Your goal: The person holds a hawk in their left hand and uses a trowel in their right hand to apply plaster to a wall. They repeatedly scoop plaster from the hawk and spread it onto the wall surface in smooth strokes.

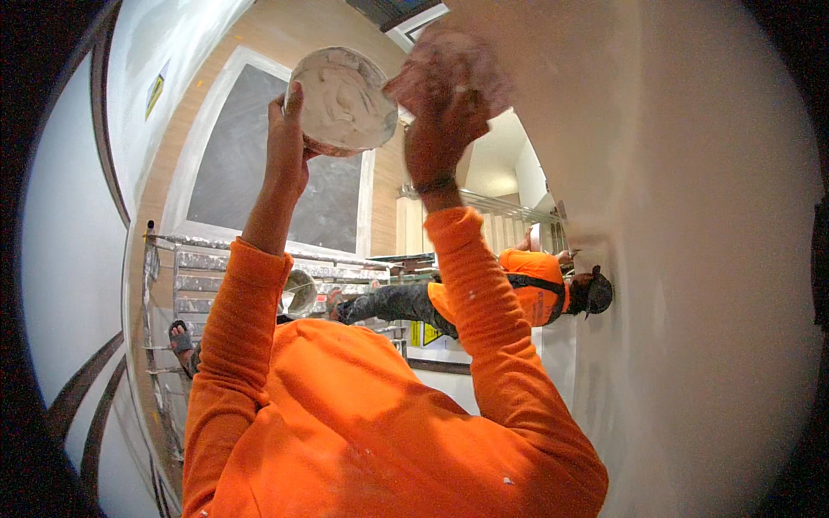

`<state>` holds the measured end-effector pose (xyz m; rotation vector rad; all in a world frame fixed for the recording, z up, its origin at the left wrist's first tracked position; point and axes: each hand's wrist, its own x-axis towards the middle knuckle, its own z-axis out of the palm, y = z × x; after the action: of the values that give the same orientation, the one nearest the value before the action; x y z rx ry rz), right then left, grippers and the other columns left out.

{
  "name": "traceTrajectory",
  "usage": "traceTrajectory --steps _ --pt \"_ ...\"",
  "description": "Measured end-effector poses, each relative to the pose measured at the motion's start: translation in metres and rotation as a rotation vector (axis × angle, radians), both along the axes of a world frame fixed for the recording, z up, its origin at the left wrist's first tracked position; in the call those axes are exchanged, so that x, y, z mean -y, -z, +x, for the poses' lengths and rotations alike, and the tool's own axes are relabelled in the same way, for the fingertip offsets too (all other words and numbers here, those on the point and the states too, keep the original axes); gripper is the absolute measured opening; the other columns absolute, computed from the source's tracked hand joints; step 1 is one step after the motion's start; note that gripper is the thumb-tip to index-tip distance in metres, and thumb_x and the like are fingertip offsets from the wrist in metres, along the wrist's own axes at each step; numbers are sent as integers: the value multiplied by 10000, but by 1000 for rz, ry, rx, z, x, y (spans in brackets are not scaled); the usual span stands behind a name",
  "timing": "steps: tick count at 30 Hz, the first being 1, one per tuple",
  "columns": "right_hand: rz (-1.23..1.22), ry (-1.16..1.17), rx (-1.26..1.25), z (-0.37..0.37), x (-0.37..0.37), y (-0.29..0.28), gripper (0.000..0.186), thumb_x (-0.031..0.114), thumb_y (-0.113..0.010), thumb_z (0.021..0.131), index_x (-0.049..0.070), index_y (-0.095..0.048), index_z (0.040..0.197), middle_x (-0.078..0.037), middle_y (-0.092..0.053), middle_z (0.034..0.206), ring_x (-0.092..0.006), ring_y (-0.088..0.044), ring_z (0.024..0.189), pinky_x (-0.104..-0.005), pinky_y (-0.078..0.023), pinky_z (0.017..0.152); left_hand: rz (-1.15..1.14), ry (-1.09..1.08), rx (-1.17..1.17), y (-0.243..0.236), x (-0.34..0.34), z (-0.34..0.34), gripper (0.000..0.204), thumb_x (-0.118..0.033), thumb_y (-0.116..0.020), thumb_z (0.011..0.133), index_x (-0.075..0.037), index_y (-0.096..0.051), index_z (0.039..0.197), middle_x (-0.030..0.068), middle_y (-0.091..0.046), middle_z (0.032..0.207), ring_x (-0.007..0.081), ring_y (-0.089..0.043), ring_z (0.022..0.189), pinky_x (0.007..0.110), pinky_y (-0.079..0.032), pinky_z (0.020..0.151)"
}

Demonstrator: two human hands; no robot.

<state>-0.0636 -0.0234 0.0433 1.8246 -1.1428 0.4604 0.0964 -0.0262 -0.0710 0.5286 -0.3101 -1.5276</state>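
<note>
A round tub (344, 102) of off-white paste is raised in front of me, its open top in view. My left hand (287, 129) grips its left side, with the thumb over the rim. Just right of the tub is my right hand (445, 129), closed and blurred by motion. A mottled pinkish-brown thing (462, 69) shows at its fingers, too smeared to name. The hand appears close to the tub's right rim; whether they touch I cannot tell. Beyond the right hand, a pale smooth wall surface (708, 216) fills the right side.
Below stands a paint-spattered slatted scaffold platform (203, 283) with a bucket (300, 292) on it. A co-worker (540, 285) in orange with a dark cap is beyond my right arm, hands near a pale round thing (535, 235). A dark framed panel (250, 164) lies beyond the tub.
</note>
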Motion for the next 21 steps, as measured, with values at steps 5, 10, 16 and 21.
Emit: traceTrajectory --steps 5,10,16,21 --pt "346 -167 487 32 -50 7 536 -29 -521 757 25 -496 1289 -184 -429 1345 -335 -433 1169 -472 -340 951 12 26 14 15 2 11 771 -585 -529 888 -20 -293 1355 212 -475 1257 325 -589 1076 394 -590 747" --pt "-212 -16 542 2 -54 -43 566 174 -337 928 -5 -266 1461 -202 -321 1484 -375 -304 1355 -474 -168 1141 44 30 44 15 -6 6 787 -582 -534 885 -14 -280 1366 220 -475 1249 327 -591 1076 383 -598 718" --pt "-257 -44 279 62 0 -36 723 -19 -432 743 18 -293 1452 -196 -326 1480 -380 -287 1365 -510 -154 1133 9 1 34 -3 -7 11 773 -578 -543 884 -14 -302 1356 202 -482 1240 300 -603 1038 374 -595 682" --pt "56 -244 335 159 -21 -2 557 39 -577 763 121 -511 1310 -164 -453 1355 -382 -385 1236 -507 -279 1002 -177 -72 213 54 30 -1 756 -576 -544 885 -12 -324 1337 191 -499 1217 268 -598 1029 369 -591 662"
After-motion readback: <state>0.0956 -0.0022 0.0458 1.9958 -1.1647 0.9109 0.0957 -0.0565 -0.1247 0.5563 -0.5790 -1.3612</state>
